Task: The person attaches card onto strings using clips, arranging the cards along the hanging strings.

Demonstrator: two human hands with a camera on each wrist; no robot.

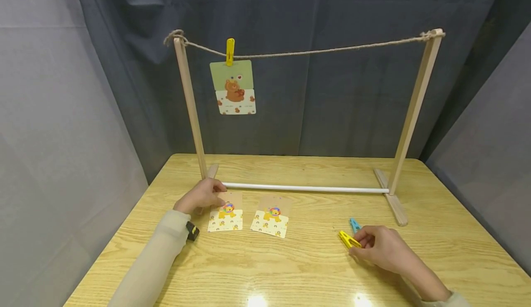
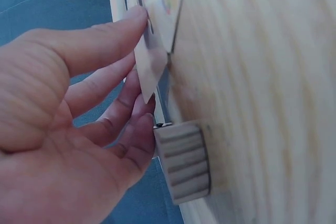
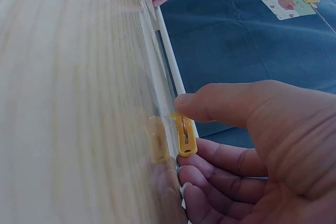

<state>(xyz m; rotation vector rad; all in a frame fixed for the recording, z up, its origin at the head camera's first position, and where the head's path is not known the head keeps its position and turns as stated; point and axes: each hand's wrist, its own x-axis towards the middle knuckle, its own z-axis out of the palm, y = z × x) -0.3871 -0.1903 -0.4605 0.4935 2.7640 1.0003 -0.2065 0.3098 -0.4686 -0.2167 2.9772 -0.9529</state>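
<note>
My left hand (image 1: 202, 193) pinches the upper left corner of a lion card (image 1: 225, 221). In the left wrist view the thumb lies on the card's face, with fingers behind and the corner raised off the wood. A second lion card (image 1: 271, 219) lies flat to its right. At the right of the table, my right hand (image 1: 383, 250) holds a yellow clothespin (image 3: 186, 137) between thumb and fingers, low over the tabletop. Just beyond that clothespin lies a blue clothespin (image 1: 354, 225), partly hidden by the fingers in the head view.
A rope (image 1: 332, 50) runs between two wooden posts (image 1: 416, 99). From its left part hangs a bear card (image 1: 234, 92), clipped by another yellow clothespin (image 1: 230, 52). A white rod (image 1: 307, 188) joins the posts low down, and wooden feet (image 1: 397, 209) rest on the table.
</note>
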